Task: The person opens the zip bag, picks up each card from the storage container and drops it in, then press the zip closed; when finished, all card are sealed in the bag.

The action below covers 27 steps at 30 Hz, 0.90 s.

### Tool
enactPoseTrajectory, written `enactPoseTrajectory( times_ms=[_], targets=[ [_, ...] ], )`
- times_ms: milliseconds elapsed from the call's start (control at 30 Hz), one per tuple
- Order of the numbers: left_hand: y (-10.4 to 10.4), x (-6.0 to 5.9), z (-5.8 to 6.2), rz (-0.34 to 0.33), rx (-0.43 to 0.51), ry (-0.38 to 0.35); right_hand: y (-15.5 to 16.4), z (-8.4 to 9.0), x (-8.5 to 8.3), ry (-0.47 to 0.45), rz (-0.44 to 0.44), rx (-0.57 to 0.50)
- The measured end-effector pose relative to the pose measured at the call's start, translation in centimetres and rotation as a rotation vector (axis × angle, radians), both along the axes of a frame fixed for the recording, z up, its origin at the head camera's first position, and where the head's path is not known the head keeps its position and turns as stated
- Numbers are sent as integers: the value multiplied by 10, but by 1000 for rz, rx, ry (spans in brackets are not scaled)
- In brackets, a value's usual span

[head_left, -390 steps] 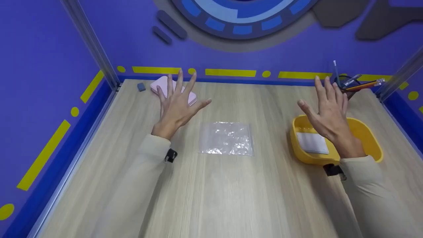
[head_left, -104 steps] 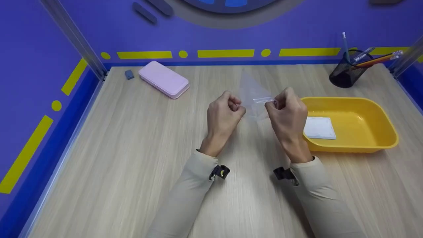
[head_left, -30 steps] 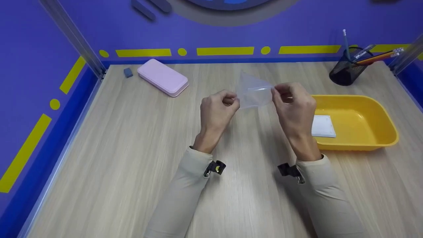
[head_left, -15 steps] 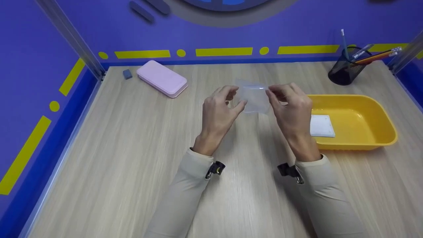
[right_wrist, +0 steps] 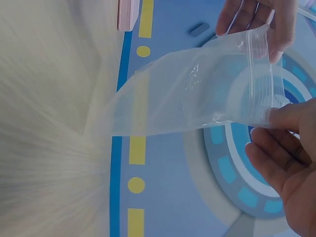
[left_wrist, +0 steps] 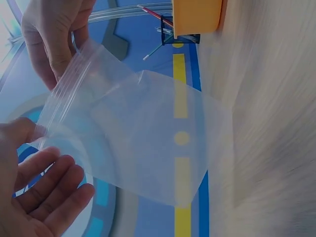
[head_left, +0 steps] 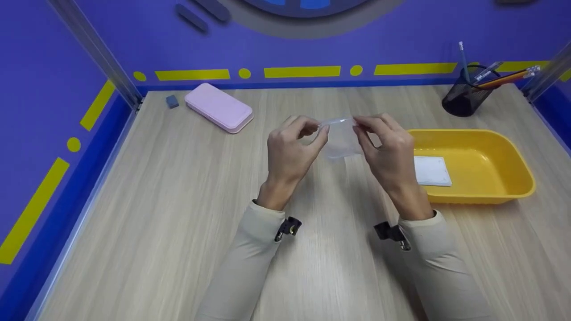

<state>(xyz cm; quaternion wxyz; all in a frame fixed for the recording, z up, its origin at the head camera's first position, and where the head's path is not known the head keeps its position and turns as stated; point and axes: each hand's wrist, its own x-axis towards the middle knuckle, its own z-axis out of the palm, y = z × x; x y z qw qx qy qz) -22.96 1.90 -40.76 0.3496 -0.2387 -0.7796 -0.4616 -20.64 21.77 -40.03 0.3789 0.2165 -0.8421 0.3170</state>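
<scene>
A clear zip-lock bag [head_left: 342, 140] hangs between both hands above the table, its ridged zip edge at the top. My left hand [head_left: 290, 149] pinches one top corner between thumb and index finger; in the left wrist view the other fingers of that left hand [left_wrist: 49, 192] curl loosely below. At the opposite top corner my right hand [head_left: 389, 149] pinches the bag with its thumb and fingertips. The right wrist view shows the bag [right_wrist: 197, 94] sagging away from its zip strip, with nothing visible inside.
A yellow tray [head_left: 486, 196] with a stack of white cards [head_left: 432, 171] stands right of the hands. Behind it is a black mesh cup [head_left: 461, 98] of pencils. A pink case [head_left: 218, 107] and a small dark-blue block [head_left: 172, 101] lie at the back left.
The bag lay flat on the table at first and is now held up. Over the last second the hands drew closer together, the left regripped at the zip edge, and the bag turned to hang downward.
</scene>
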Motion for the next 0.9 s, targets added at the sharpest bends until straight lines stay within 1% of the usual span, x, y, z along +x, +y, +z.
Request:
enactPoseTrajectory(
  times_ms=[133, 300, 433, 533, 667, 767, 900],
  targets=[
    [-2, 1, 1, 26, 4, -14, -2, 2, 2, -59, 11, -33],
    [-4, 3, 4, 71, 28, -24, -2, 5, 4, -192, 36, -126],
    [-5, 3, 5, 106, 65, -15, -1, 8, 4, -277, 25, -187],
    [-4, 3, 5, 116, 89, 2, 0, 8, 5, -337, 6, -193],
    [-3, 3, 5, 111, 94, 13, 1, 9, 7, -429, -8, -225],
    [-2, 2, 5, 128, 70, 24, 1, 11, 8, -449, -30, -253],
    [-1, 2, 4, 152, 36, 50, 1, 14, 9, -413, -50, -253]
  ],
)
